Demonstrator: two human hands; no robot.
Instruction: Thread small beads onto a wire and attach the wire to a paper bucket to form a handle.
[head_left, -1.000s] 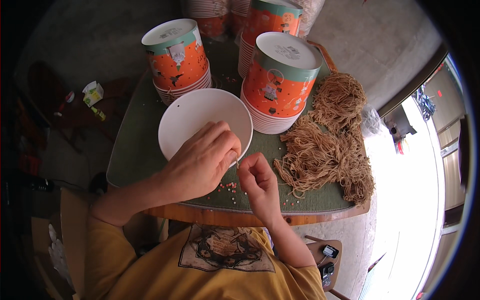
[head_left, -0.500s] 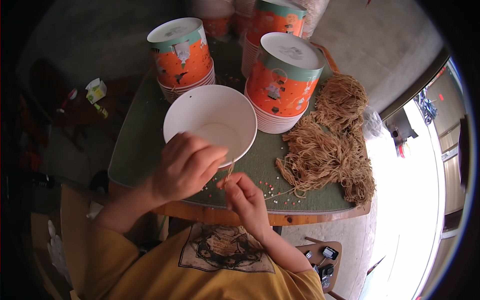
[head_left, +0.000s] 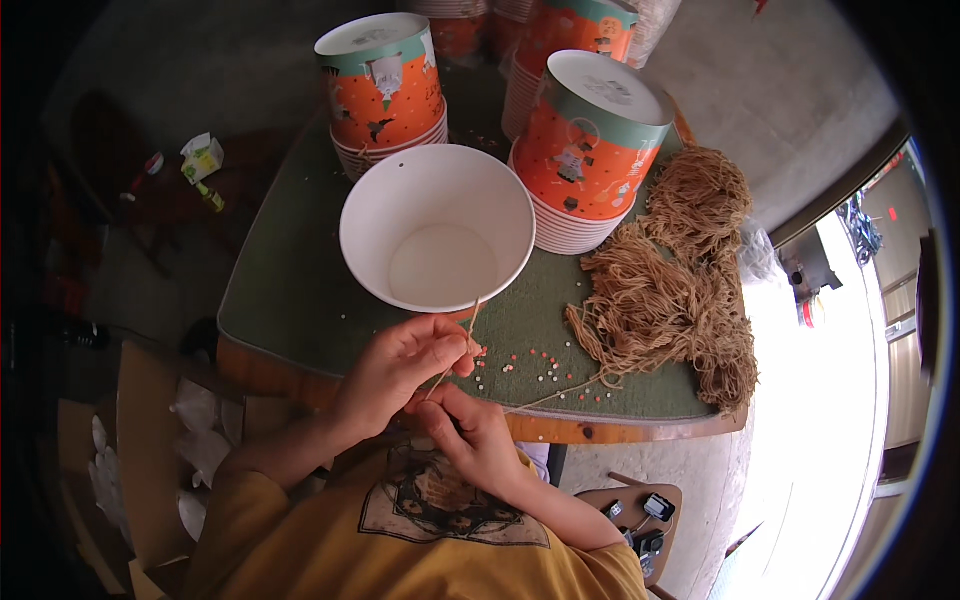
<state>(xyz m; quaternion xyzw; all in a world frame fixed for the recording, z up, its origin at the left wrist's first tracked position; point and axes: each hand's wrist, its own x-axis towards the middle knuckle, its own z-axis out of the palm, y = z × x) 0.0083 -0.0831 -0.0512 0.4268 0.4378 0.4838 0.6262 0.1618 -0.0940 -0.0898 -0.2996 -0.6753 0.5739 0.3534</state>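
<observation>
Strong daylight pours in from the right, where the floor point(head_left: 800, 420) is washed out to near white glare. The left side falls into deep shadow, and details there are hard to read. The surface point(head_left: 290, 290) is evenly lit and sharp. Fisheye distortion bends edges toward the rim, which fades to black vignette.

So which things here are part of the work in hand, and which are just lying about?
In the work:
- left hand and right hand, both pinching a tan string
- white paper bucket, which the string runs up to
- pile of tan strings
- small beads on the green table

Lying about:
- stacks of orange buckets
- small carton on the floor
</observation>
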